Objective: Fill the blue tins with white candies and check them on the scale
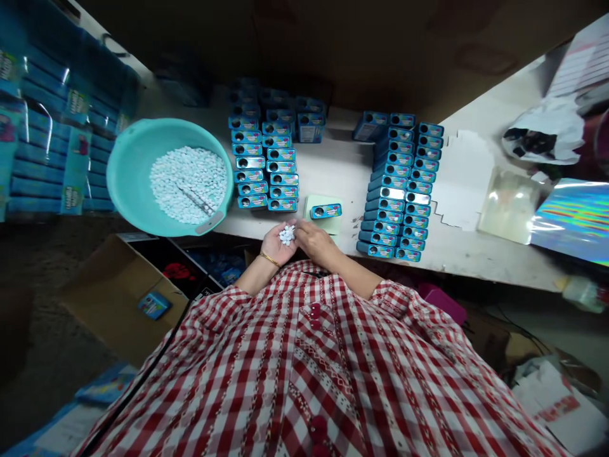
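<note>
My left hand [272,248] is cupped palm up at the table's front edge, with a small heap of white pellets [287,235] resting in it. Over the heap's right side, my right hand [314,244] has its fingers drawn together; whatever lies between its fingertips is hidden. Just beyond my right hand, a blue tin with a round dark hole [326,211] lies on a pale green pad [333,225]. To the left stands a turquoise bowl [127,165] with many more white pellets [183,178] and a patterned metallic strip [196,200] among them.
Blue tins stand in rows left [282,179] and right [386,204] of the middle. A big brown surface [333,51] overhangs the back. Plastic-wrapped blue packs [42,139] are stacked at far left. A white bag [547,130] and a shiny sheet [575,216] lie at right.
</note>
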Demonstrator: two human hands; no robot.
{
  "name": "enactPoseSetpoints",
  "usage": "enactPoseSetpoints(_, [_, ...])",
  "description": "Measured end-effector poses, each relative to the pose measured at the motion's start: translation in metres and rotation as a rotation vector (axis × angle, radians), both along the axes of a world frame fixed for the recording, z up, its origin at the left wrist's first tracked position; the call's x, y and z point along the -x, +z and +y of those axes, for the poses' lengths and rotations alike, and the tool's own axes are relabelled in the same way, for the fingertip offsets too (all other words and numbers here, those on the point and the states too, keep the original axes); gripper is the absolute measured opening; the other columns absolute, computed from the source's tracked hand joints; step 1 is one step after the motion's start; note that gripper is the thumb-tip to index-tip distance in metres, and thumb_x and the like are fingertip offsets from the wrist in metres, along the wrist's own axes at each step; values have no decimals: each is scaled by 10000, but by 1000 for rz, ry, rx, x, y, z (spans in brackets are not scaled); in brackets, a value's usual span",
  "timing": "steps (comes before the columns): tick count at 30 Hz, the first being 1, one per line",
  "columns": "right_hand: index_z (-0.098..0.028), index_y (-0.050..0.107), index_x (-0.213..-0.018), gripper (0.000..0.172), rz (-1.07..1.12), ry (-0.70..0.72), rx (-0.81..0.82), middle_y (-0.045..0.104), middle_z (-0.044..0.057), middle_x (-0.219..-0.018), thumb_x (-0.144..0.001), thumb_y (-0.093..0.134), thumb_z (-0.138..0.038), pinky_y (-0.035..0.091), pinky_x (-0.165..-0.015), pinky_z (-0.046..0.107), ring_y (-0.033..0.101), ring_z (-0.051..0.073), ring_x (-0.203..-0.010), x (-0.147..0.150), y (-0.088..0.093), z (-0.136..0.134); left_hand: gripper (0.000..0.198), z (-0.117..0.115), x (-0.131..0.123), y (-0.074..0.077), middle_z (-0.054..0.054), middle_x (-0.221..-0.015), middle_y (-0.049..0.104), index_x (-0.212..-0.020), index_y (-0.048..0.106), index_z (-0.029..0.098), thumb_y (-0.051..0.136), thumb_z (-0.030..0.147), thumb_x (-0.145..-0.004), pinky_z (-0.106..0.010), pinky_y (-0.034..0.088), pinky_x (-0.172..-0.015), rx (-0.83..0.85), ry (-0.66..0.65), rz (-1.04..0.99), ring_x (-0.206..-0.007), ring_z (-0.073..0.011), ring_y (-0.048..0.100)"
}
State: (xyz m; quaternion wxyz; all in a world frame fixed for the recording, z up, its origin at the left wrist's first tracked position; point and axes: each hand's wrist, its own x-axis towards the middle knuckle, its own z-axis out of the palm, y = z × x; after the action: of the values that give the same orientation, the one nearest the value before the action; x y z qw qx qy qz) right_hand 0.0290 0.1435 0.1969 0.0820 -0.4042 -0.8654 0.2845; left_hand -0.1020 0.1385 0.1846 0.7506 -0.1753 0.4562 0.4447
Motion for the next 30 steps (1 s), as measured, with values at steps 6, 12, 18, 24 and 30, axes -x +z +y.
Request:
enactPoseSetpoints(6, [-172, 611, -877, 147, 333, -267, -45, 637, 74, -914, -852, 469, -138, 482, -819, 301, 578, 165, -898, -33, -11, 19, 271, 13, -18, 7, -104, -798, 695, -855, 633, 88, 384, 192, -876, -316, 524, -812, -101, 29, 1, -850, -180, 666])
enactPoseSetpoints(12, [-186, 653, -853, 142, 371, -423, -21, 663, 62, -890, -840, 512, -173, 485, -804, 299, 610, 165, -856, -54, -19, 39, 267, 10, -10, 3, -136, -893, 697, -822, 629, 94, 385, 195, -866, -379, 487, -914, -119, 74, 38, -1064, -227, 609])
enactPoseSetpoints(18, [-200, 681, -851, 152, 502, -617, 71, 672, 27, -851, -828, 543, -259, 515, -720, 290, 617, 144, -776, -82, -18, 32, 274, -8, 7, 4, -118, -914, 697, -805, 625, 102, 374, 189, -874, -338, 510, -877, -80, 103, 66, -1070, -221, 608])
enactPoseSetpoints(24, [-188, 672, -899, 203, 555, -853, 57, 640, 28, -845, -815, 543, -319, 531, -624, 282, 601, 130, -710, -114, -23, 21, 240, -18, 20, -2, -121, -965, 692, -882, 625, 100, 392, 145, -847, -332, 494, -916, -84, 114, 97, -1084, -200, 600])
enactPoseSetpoints(30, [-189, 654, -938, 219, 453, -754, -64, 634, 57, -911, -833, 517, -325, 527, -679, 300, 594, 165, -830, -111, -19, 23, 279, -22, 23, -4, -130, -1005, 683, -1016, 609, 92, 403, 117, -830, -328, 501, -913, -67, 92, 104, -1082, -198, 602])
